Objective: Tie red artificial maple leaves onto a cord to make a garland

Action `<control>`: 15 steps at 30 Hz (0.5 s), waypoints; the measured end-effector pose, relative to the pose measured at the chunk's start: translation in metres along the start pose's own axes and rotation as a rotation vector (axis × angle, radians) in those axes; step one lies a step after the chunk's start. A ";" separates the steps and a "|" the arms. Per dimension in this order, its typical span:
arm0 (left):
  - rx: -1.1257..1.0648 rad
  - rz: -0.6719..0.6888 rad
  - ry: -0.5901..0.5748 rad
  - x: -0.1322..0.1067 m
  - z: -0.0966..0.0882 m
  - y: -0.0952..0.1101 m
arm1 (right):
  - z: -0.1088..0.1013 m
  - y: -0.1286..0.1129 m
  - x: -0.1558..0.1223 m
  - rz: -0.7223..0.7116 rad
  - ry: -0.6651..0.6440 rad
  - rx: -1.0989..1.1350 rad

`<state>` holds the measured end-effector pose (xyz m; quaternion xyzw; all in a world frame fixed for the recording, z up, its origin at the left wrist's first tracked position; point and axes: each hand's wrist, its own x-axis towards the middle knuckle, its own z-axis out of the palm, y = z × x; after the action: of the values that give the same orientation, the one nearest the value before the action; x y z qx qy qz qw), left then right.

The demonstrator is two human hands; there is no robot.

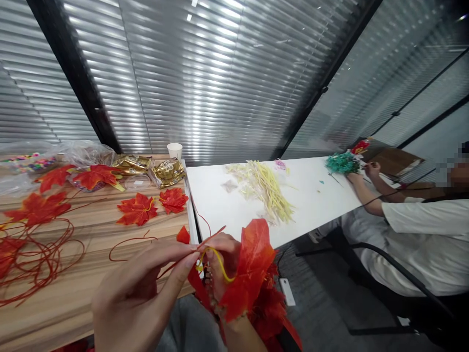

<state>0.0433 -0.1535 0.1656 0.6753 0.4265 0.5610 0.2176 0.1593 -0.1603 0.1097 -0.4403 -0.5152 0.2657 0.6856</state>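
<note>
as the left hand [135, 288] pinches thin red cord [212, 237] at lower centre, the right hand [217, 273] curls by the yellow stem [221, 264]; cannot tell its grip, partly hidden. cord may slip if that pinch eases; the overlapping red leaf [252, 269] could snag it.

I see red maple-shaped leaves [137, 209] and thin red cord [40, 272] on a wood-grained table [95, 227], pale-yellow strands [273, 188], perhaps fuzzy, on a white table [311, 205].
</note>
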 end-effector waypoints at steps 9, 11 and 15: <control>-0.129 -0.120 -0.069 -0.004 -0.002 0.001 | 0.003 -0.022 0.013 0.026 -0.070 0.378; -0.148 -0.152 -0.073 -0.005 -0.002 0.002 | 0.003 -0.018 0.013 0.081 -0.115 0.448; -0.161 -0.179 -0.091 -0.006 0.000 0.004 | 0.003 -0.011 0.012 0.184 -0.117 0.424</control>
<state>0.0449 -0.1600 0.1653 0.6398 0.4283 0.5403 0.3394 0.1593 -0.1546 0.1248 -0.3155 -0.4443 0.4545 0.7046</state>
